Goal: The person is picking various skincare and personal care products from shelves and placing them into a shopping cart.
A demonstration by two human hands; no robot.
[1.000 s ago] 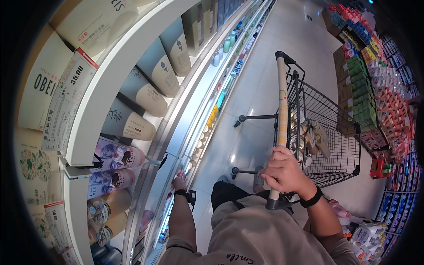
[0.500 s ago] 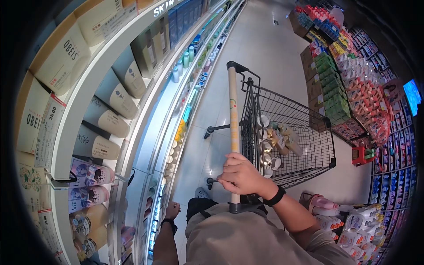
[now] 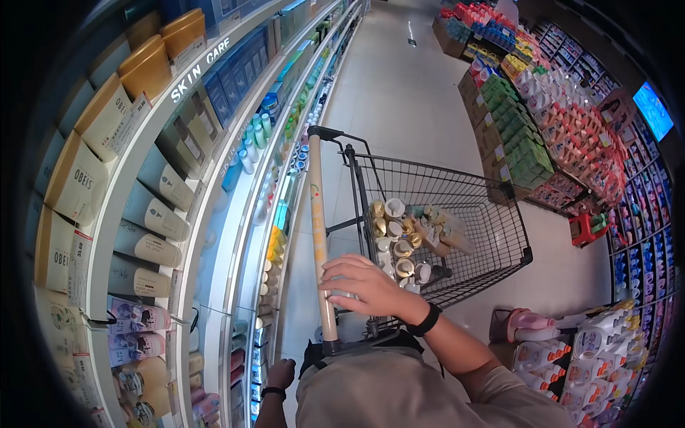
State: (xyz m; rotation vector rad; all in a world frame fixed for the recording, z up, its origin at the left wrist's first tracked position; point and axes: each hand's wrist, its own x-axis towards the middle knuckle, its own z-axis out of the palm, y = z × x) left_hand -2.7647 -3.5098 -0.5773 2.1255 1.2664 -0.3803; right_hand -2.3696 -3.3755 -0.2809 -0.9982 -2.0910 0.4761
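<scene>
My right hand [image 3: 364, 285] curls its fingers over the handle [image 3: 316, 214] of the cart [image 3: 492, 221], which stands close beside the shelf [image 3: 235, 235]. Steered one-handed, it could clip that shelf. My left hand [image 3: 280, 372] hangs low; I cannot tell how its fingers are set.

Black wire-mesh shopping cart [image 3: 499, 203]: upright on its wheels, standing just beside the white lit shelving [image 3: 214, 214].

Beige tubular handle bar [image 3: 316, 207] with black end caps. It is the part of the cart closest to the shelving and runs parallel to the shelf edge. The basket extends away from the shelving into the aisle.

The wire sides are intact and the top is open. The basket is part-loaded with small white and gold jars and bottles [image 3: 399, 239], heaped at the handle end. The end far from the shelving is bare mesh.

Right hand [image 3: 364, 285] lies over the bar close to its near cap, fingers draped round it.
</scene>
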